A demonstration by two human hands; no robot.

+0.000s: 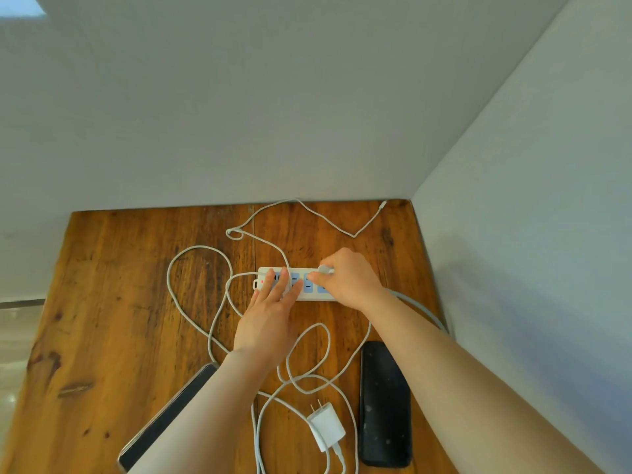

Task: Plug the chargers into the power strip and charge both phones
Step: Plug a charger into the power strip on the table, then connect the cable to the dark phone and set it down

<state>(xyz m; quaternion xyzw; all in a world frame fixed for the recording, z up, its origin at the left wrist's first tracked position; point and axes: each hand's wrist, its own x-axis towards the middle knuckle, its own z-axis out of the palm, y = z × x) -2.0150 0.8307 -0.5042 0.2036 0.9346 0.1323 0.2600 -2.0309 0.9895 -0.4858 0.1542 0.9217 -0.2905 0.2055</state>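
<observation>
Head view. A wooden table (119, 302) stands in a corner formed by two grey walls. The white power strip (309, 295) lies flat toward the table's far right corner, long side parallel to the far edge, with blue socket faces and a red indicator lit at its left end.

The left hand (270, 319) rests palm down, fingers spread flat on the strip's left half; it grasps nothing. The right hand (349, 278) is pinched on a small white charger (325, 269) at the strip's far edge, over the right-hand sockets; whether its pins are seated cannot be told.

A second white charger (326, 427) lies loose near the near edge, prongs pointing away, cable attached. White cables (205, 254) loop across the middle of the table; one runs to the far right corner.

A black phone (384, 405) lies flat near the right edge. Another phone (171, 412) lies near the near edge on the left, partly hidden by the left forearm.
</observation>
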